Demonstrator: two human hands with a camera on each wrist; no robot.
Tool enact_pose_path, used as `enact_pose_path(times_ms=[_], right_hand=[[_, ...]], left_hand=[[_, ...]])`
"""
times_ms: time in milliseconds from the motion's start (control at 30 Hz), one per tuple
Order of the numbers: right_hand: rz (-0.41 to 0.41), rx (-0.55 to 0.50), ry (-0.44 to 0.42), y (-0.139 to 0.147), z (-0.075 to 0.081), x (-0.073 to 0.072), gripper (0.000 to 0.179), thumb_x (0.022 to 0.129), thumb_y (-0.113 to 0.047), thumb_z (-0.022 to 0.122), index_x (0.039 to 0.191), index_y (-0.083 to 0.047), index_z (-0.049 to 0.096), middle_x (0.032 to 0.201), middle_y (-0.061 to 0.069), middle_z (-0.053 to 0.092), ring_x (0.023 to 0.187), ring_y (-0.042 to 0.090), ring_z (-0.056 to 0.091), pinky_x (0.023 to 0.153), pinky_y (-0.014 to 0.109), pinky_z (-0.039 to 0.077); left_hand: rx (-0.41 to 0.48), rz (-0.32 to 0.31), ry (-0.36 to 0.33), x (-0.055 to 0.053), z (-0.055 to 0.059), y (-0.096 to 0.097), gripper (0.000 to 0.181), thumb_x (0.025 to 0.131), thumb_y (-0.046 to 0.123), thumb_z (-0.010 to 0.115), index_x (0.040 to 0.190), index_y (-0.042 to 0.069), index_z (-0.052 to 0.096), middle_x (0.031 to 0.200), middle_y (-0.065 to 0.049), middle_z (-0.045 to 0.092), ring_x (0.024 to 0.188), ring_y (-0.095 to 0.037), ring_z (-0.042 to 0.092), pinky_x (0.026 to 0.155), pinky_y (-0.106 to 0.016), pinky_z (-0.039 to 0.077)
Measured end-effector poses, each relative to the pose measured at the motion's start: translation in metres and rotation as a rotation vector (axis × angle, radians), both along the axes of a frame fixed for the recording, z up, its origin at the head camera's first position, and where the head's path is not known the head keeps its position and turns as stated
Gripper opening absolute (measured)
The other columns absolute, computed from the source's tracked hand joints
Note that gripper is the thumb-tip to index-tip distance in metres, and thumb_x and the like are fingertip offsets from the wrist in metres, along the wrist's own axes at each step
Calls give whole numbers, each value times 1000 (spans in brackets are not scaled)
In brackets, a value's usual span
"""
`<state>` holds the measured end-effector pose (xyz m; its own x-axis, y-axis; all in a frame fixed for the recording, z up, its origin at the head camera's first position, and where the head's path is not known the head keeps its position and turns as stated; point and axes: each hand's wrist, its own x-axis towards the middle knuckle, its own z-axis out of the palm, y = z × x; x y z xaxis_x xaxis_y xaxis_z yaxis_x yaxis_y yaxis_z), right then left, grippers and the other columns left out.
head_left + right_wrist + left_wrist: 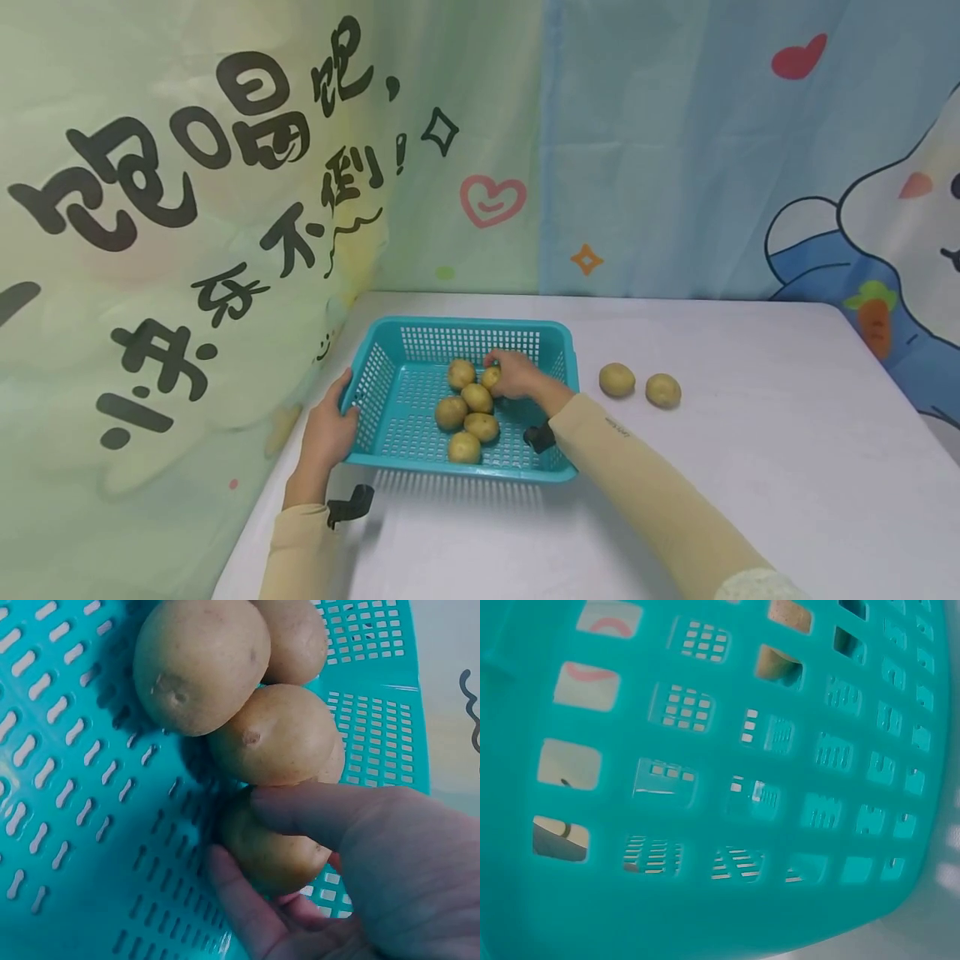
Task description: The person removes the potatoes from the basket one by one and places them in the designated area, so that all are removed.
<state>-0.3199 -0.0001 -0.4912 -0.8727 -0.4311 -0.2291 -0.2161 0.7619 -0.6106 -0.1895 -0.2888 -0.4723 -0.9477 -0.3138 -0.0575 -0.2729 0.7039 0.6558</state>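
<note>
A turquoise plastic basket (390, 443) with slotted walls holds several potatoes (452, 413), bunched around the middle of its floor. At the basket's left end my left hand (330, 429) grips the rim, thumb over the edge. The left wrist view is filled by the basket's perforated wall (727, 915); that hand is hidden there. My right hand (517, 375) reaches inside the basket and holds a potato (274, 851) between thumb and fingers. Against that potato lies another potato (277, 735), with a larger potato (202, 667) beyond it in the right wrist view.
Two loose potatoes, a left one (617, 380) and a right one (663, 391), lie on the white table (750, 467) to the right of the basket. A printed cloth backdrop (645, 167) hangs behind the table and along its left side.
</note>
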Motion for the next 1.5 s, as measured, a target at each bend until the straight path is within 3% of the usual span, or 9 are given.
enact_pose_path(times_ms=[200, 333, 667, 900, 1067, 1200, 1333, 1500], right_hand=[[-44, -34, -57, 4, 1, -1, 49, 75, -1, 70, 123, -8, 62, 107, 12, 60, 78, 21, 53, 61, 27, 44], [-71, -95, -66, 6, 1, -2, 45, 74, 1, 69, 118, -7, 60, 99, 11, 59, 75, 20, 53, 58, 26, 43], [-109, -212, 10, 10, 4, -7, 50, 74, -8, 72, 122, -6, 60, 112, 14, 61, 89, 24, 57, 71, 33, 49], [-166, -410, -68, 13, 8, -5, 51, 77, -6, 72, 126, -4, 59, 115, 18, 60, 90, 25, 61, 71, 34, 54], [-220, -577, -77, 22, 15, -1, 50, 80, -8, 72, 127, -3, 57, 119, 20, 56, 95, 29, 58, 81, 45, 53], [-258, -630, -99, 32, 15, 3, 50, 81, -7, 73, 128, -3, 57, 116, 18, 56, 93, 27, 57, 83, 47, 52], [-249, -663, -135, 38, 17, 7, 53, 81, -7, 74, 130, -2, 56, 118, 19, 53, 94, 25, 57, 85, 47, 53], [-171, -734, -180, 45, 32, 12, 57, 82, -3, 71, 135, 1, 52, 125, 21, 48, 99, 27, 57, 85, 43, 53]], left_hand=[[-4, -3, 1, -1, 2, -1, 61, 100, 12, 45, 157, 19, 24, 145, -26, 44, 104, -37, 56, 78, -47, 46], [-12, -3, 2, -1, 1, 0, 61, 100, 12, 45, 157, 19, 24, 144, -27, 44, 103, -36, 57, 76, -46, 47], [10, 0, 1, 0, 2, -1, 62, 100, 11, 44, 157, 20, 24, 147, -26, 41, 110, -39, 54, 84, -52, 45], [10, 2, -5, 0, 2, 0, 61, 100, 12, 44, 157, 20, 24, 148, -26, 41, 110, -39, 55, 84, -52, 45], [6, 1, -11, 0, 1, 1, 61, 100, 12, 45, 157, 21, 24, 145, -26, 43, 106, -37, 56, 80, -49, 46], [-4, -7, -13, 1, -1, 2, 61, 100, 12, 45, 157, 20, 24, 144, -26, 45, 102, -36, 58, 76, -45, 47], [-20, -8, -12, 1, -2, 1, 61, 100, 12, 45, 156, 19, 25, 142, -27, 47, 98, -34, 58, 73, -43, 46], [-22, -12, -3, 1, 1, 0, 61, 100, 12, 45, 157, 20, 24, 141, -27, 47, 95, -34, 58, 72, -42, 46]])
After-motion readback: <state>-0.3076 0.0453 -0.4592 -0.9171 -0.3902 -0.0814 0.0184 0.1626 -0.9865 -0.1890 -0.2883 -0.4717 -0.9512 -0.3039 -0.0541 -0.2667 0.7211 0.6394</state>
